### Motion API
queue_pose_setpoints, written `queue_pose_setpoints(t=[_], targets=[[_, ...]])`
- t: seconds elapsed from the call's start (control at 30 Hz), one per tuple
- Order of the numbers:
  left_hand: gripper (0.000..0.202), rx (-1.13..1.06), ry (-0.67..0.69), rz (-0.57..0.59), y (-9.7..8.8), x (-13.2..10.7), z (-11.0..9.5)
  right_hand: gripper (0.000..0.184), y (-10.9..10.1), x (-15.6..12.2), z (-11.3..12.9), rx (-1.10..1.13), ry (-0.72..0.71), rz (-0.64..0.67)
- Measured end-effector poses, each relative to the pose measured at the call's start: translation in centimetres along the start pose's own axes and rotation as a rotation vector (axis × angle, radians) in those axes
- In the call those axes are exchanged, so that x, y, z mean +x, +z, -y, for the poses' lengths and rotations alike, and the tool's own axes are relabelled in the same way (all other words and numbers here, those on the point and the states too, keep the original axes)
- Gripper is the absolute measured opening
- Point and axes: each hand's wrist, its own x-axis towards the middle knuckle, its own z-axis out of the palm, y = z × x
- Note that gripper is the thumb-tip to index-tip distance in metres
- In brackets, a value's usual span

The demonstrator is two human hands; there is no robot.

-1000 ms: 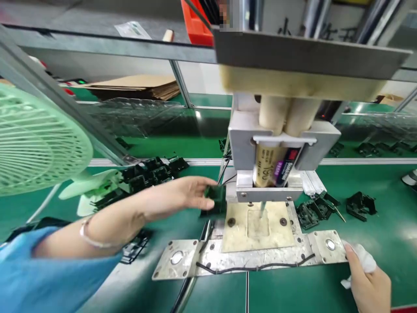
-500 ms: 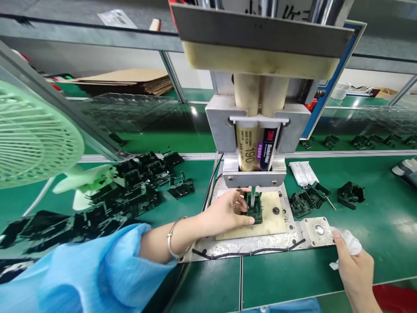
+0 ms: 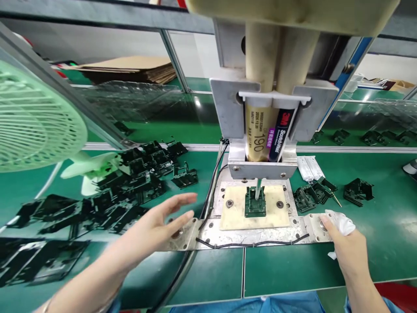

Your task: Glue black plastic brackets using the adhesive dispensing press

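My left hand (image 3: 167,224) is open and empty, its thumb and fingers apart over the left button block (image 3: 189,234) of the press base. In my right hand (image 3: 350,248) is a crumpled white wipe (image 3: 344,222), and the thumb rests on the right button block (image 3: 314,228). Between the hands, a dark green plastic part (image 3: 255,208) sits on the cream fixture plate (image 3: 233,217). A thin nozzle (image 3: 258,188) points down into that part, below a two-barrel adhesive cartridge (image 3: 270,132) clamped in a metal holder (image 3: 230,108).
Many dark plastic parts (image 3: 137,182) lie heaped at the left, near a green fan (image 3: 35,121). More parts (image 3: 314,193) and white packets (image 3: 309,167) lie right of the fixture. Black cables (image 3: 213,191) run beside the base. A cardboard stack (image 3: 130,65) stands behind.
My left hand has let go of the green plastic part and moved left to the left button block. My right thumb has moved onto the right button. The view has shifted slightly.
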Motion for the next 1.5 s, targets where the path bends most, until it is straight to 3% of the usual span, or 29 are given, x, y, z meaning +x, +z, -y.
queue_pose_setpoints(t=[0.07,0.17,0.33,0.5,0.93,1.5], targets=[[0.061,-0.137,-0.111,0.048,0.3,-0.7,1.7,0.067,0.3,-0.1,0.2,0.013,0.038,-0.008],[0.071,-0.281,-0.132,-0.023,1.4,-1.2,3.4,0.070,0.4,-0.1,-0.3,0.022,0.045,-0.042],[0.076,-0.486,-0.180,-0.094,2.4,-1.2,4.6,0.069,0.6,-0.1,-1.3,0.004,0.024,-0.147],[0.070,-0.630,-0.169,-0.257,3.4,-1.3,5.2,0.074,0.8,-0.3,-1.0,0.030,0.009,-0.141],[0.067,-0.590,-0.151,-0.283,3.8,-1.1,6.5,0.068,1.0,-0.3,-1.0,0.052,-0.011,-0.155],[0.067,-0.548,-0.156,-0.282,3.9,-1.2,6.6,0.068,0.9,0.1,-1.5,0.033,-0.024,-0.146]])
